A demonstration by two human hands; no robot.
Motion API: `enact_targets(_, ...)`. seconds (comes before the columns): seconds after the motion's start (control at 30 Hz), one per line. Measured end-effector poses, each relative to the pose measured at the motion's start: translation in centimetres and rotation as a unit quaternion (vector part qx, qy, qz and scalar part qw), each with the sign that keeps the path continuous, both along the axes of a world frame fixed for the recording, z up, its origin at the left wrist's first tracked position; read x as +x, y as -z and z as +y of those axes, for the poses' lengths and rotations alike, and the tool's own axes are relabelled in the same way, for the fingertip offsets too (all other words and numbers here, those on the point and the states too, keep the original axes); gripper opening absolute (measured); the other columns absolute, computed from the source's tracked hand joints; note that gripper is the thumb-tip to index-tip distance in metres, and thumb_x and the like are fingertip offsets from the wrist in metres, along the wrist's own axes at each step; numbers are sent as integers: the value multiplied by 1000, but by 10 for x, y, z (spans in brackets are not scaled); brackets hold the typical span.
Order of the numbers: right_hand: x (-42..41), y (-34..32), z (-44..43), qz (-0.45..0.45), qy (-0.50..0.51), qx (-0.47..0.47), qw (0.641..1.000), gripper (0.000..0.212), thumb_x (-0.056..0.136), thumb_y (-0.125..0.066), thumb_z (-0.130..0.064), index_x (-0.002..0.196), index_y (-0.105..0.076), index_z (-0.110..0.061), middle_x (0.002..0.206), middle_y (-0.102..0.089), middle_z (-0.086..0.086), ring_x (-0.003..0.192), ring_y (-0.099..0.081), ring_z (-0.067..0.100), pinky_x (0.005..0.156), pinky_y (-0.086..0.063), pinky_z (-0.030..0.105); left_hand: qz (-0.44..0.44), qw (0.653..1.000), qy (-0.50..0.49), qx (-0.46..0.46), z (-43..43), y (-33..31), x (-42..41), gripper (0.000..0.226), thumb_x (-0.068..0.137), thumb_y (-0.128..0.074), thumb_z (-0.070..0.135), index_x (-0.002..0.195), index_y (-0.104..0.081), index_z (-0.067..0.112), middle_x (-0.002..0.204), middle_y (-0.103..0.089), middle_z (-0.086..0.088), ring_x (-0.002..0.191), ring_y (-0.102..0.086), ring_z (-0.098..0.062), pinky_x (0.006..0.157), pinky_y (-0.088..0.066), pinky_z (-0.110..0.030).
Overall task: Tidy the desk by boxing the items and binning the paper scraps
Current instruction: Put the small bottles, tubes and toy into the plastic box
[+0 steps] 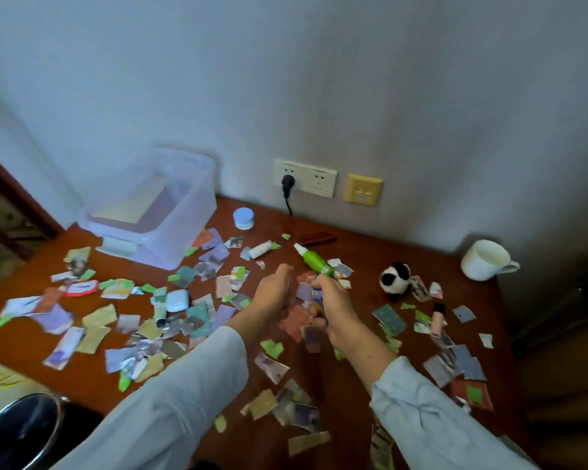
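Observation:
My right hand (333,305) grips a green bottle with a white nozzle (312,258), nozzle pointing up and to the left, at the middle of the desk. My left hand (274,291) is beside it, fingers loosely curved, holding nothing that I can see. Several torn paper scraps (99,334) cover the brown desk (357,266). A clear plastic box (157,205) stands at the back left with a flat pad inside. A black bin (21,432) sits below the desk's front left corner.
Loose items lie about: a small blue-lidded jar (243,218), a white tube (260,249), a pale blue case (177,300), a panda toy (395,280), a pink tube (437,319), a white mug (486,260). Wall sockets (305,178) with a black plug are behind.

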State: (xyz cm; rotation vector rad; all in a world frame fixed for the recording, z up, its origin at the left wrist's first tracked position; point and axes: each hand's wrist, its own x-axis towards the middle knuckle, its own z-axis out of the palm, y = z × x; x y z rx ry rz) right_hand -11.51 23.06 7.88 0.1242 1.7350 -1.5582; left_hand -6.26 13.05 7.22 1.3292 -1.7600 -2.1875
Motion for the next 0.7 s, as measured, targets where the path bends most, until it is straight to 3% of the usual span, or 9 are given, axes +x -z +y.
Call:
enact_targets(0.13, 32, -10, -69, 11, -16, -20, 1000, 11, 91, -45, -17, 95, -56, -14, 68, -45, 4, 45, -40, 13, 35, -24, 17, 9, 1000, -20, -13, -71, -15, 31, 31, 93, -42, 41, 73, -40, 17, 55, -25, 2, 40, -23, -11, 43, -19, -20)
enact_targets(0.3, 67, -26, -160, -17, 16, -85, 996, 9, 90, -45, -14, 97, -51, -13, 64, -39, 3, 44, -34, 13, 39, -17, 16, 31, 999, -25, -12, -155, -33, 64, 27, 91, -45, 33, 69, -37, 20, 45, -28, 6, 31, -26, -8, 45, -21, -19)
enact_targets(0.43, 85, -46, -213, -9, 11, -98, 995, 11, 91, -44, -15, 99, -52, -13, 67, -38, 3, 46, -33, 13, 42, -17, 20, 36, 998, -32, -33, -210, -52, 88, 29, 94, -44, 31, 68, -41, 19, 40, -34, 8, 27, -27, -6, 36, -21, -12)
enact_targets(0.6, 99, -67, -245, 9, -3, -96, 995, 9, 91, -43, -14, 92, -51, -13, 67, -43, 3, 46, -35, 11, 40, -19, 18, 36, 998, -31, -29, -253, -61, 110, 30, 94, -41, 37, 71, -37, 19, 61, -29, 3, 48, -23, -11, 42, -22, -19)
enact_targets(0.7, 102, -70, -257, 24, -27, -91, 995, 8, 91, -43, -15, 92, -52, -13, 69, -44, 4, 47, -36, 10, 40, -21, 19, 42, 998, -47, -22, -263, -61, 117, 29, 93, -43, 39, 71, -39, 20, 61, -29, 4, 49, -23, -11, 41, -22, -18)
